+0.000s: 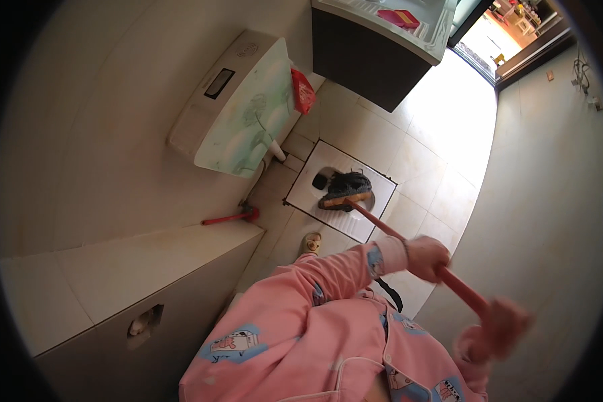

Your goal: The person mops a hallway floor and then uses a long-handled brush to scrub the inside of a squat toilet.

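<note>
A mop with a long red-brown handle (463, 293) runs from lower right up to the floor. Its dark, shaggy head (348, 184), crossed by an orange-brown bar, lies over the white squat toilet (329, 216) and hides part of the bowl. My left hand (427, 258) is wrapped round the middle of the handle. Farther back, at the upper end, my right hand (506, 328) is closed on the same handle, slightly smeared by motion. Both arms are in pink printed sleeves.
A cistern (238, 110) hangs on the left wall beside a red bag (303, 92). A red-handled tool (228, 218) lies by the tiled ledge (141, 275). A dark cabinet with a basin (372, 57) stands ahead, near the doorway (496, 40). My shoe (311, 242) is close to the toilet.
</note>
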### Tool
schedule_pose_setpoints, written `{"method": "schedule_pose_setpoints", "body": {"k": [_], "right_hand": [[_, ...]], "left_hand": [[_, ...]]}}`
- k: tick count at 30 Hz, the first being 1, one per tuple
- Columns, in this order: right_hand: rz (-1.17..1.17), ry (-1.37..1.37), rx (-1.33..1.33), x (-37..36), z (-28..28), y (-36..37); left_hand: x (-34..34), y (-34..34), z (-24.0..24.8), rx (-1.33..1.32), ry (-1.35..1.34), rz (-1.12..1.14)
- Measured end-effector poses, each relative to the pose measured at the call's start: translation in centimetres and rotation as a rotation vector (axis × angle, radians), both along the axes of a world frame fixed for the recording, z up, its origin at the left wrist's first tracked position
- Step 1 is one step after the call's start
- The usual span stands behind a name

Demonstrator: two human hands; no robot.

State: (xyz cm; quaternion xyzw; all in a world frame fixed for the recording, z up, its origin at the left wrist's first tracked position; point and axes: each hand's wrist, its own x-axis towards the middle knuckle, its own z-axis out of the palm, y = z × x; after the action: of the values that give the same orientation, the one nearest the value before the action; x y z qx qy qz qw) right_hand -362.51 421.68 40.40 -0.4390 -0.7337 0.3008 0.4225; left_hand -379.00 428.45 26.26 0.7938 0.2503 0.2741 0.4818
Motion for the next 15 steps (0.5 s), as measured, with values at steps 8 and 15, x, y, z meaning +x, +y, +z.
{"method": "schedule_pose_setpoints", "body": {"k": [8, 15], "right_hand": [[0.364, 0.283, -0.215, -6.4, 0.4, 2.1], [0.597, 0.138, -0.273, -7.9, -6.8, 4.2]], "left_hand": [[-1.1, -4.1, -7.5, -0.147, -0.094, 0.714], [-1.9, -1.5, -16.4, -0.133, 0.115, 0.424]]}}
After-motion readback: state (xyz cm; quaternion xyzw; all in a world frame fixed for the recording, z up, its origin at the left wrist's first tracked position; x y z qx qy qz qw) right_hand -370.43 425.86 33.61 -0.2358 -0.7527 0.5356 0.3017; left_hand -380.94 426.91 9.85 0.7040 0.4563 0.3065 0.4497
